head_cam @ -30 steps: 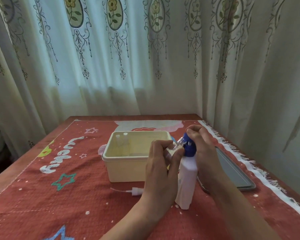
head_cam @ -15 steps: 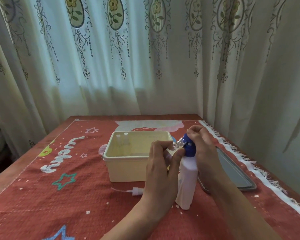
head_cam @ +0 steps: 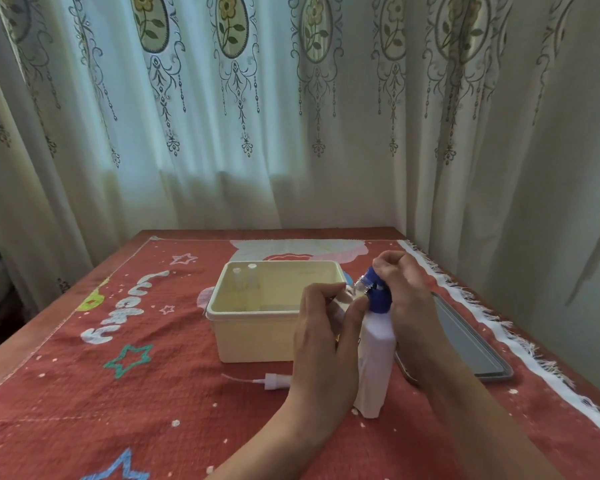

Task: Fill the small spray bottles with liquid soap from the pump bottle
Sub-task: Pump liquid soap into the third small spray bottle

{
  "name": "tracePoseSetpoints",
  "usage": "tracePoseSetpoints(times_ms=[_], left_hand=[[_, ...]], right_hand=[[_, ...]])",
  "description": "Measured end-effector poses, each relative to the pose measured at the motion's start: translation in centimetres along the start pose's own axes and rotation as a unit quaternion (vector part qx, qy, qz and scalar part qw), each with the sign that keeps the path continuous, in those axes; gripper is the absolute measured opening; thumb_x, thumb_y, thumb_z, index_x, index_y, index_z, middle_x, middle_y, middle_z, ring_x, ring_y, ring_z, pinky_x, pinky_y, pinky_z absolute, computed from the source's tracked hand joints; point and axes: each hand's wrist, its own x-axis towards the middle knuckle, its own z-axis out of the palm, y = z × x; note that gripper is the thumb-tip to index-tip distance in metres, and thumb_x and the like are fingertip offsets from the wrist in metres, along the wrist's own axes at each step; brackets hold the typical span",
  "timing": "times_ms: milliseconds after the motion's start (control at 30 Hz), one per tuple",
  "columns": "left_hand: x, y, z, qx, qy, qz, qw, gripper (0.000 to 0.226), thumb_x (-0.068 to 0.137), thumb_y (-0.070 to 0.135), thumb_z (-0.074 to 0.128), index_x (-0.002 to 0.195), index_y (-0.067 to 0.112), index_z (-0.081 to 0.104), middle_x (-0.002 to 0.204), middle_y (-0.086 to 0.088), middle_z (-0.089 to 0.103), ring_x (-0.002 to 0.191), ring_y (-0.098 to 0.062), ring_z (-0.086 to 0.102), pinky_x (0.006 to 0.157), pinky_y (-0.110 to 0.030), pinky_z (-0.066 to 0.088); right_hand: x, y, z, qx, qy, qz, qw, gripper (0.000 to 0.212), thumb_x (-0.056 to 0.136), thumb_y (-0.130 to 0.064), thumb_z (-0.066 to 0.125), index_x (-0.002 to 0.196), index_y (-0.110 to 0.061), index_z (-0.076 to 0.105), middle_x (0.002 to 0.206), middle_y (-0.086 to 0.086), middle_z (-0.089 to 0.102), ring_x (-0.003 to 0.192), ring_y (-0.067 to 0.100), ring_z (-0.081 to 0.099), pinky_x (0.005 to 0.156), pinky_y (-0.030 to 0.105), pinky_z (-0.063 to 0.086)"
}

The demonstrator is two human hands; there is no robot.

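On the near right of the red patterned cloth (head_cam: 118,410), a tall white plastic pump bottle (head_cam: 376,358) with a blue pump head (head_cam: 378,301) stands upright. The right hand (head_cam: 407,299) lies over that blue head from the right, fingers curled down on its top. The left hand (head_cam: 323,341) is closed round a small clear plastic spray bottle (head_cam: 358,289), mostly hidden by the fingers. Only its uncapped neck shows, tilted and touching the left side of the pump head. Whether it holds any soap cannot be told.

Just left of the hands sits a cream rectangular plastic box (head_cam: 257,341), with two more small clear bottles (head_cam: 245,278) upright in its far left corner. A white spray nozzle with a thin dip tube (head_cam: 274,380) lies on the cloth just in front of the box. A flat grey tray (head_cam: 471,351) rests to the right of the pump bottle, partly hidden by the right forearm.
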Motion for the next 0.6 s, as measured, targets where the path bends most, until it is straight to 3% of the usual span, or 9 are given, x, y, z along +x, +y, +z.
tracePoseSetpoints(times_ms=[100,267,367,467,600], left_hand=[[-0.14,-0.08,0.11,-0.012,0.004,-0.005,1.0,0.021,0.091,0.047,0.056,0.102,0.03,0.052,0.087,-0.001,0.062,0.08,-0.018,0.059,0.072,-0.035,0.05],[-0.03,0.31,0.17,-0.03,0.013,-0.01,0.999,0.011,0.093,0.037,0.058,0.099,0.028,0.054,0.084,0.002,0.063,0.076,-0.015,0.057,0.067,-0.022,0.045],[-0.02,0.43,0.2,-0.042,0.01,-0.022,0.999,0.01,0.097,0.035,0.059,0.099,0.026,0.055,0.085,0.004,0.063,0.075,-0.013,0.056,0.066,-0.018,0.043],[-0.05,0.51,0.25,-0.054,0.007,-0.034,0.998,0.009,0.095,0.034,0.058,0.099,0.026,0.055,0.085,0.003,0.064,0.075,-0.012,0.057,0.066,-0.019,0.044],[-0.08,0.69,0.23,-0.082,-0.001,-0.054,0.995,0.017,0.091,0.04,0.056,0.099,0.025,0.056,0.087,0.007,0.065,0.075,-0.005,0.058,0.066,-0.013,0.043]], right_hand=[[0.01,0.16,-0.08,-0.007,-0.002,-0.005,1.0,0.014,0.101,-0.017,0.047,0.09,-0.021,0.055,0.072,-0.011,0.064,0.065,0.002,0.062,0.061,0.02,0.052],[-0.1,0.16,-0.07,-0.004,-0.013,0.005,1.0,0.02,0.089,-0.047,0.054,0.088,-0.028,0.061,0.076,-0.013,0.066,0.071,0.005,0.063,0.066,0.022,0.051],[0.11,0.32,-0.23,-0.011,-0.013,0.002,1.0,0.013,0.098,-0.032,0.052,0.089,-0.027,0.06,0.079,-0.011,0.065,0.075,0.008,0.062,0.068,0.025,0.05],[0.15,0.31,-0.37,-0.018,-0.016,-0.001,1.0,0.011,0.1,-0.02,0.049,0.091,-0.022,0.056,0.069,-0.016,0.064,0.065,0.0,0.062,0.061,0.018,0.052],[0.15,0.45,-0.43,-0.018,-0.018,0.0,1.0,0.011,0.1,-0.02,0.05,0.091,-0.022,0.057,0.07,-0.014,0.066,0.067,0.003,0.063,0.062,0.019,0.052]])
